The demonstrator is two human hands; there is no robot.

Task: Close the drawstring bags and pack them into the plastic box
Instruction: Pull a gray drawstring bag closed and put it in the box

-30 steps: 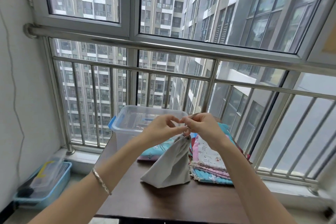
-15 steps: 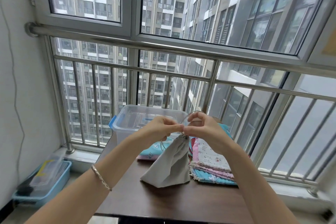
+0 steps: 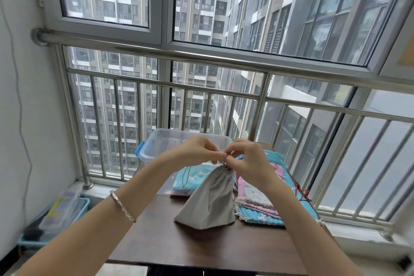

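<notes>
Pinching the cinched neck of the grey drawstring bag (image 3: 210,201) with the left hand (image 3: 197,150) and the right hand (image 3: 248,159), held close together at the very top, fingers curled there. Cannot tell how the cord runs between the fingertips. Standing upright on the dark table (image 3: 201,244), base spread wide, in front of the clear plastic box (image 3: 154,150). Flanked on the right by a stack of patterned bags (image 3: 264,204), just beside it. Backed on the left by a blue printed bag (image 3: 190,179) lying flat by the box. Wearing a silver bracelet (image 3: 122,205) on the left wrist.
</notes>
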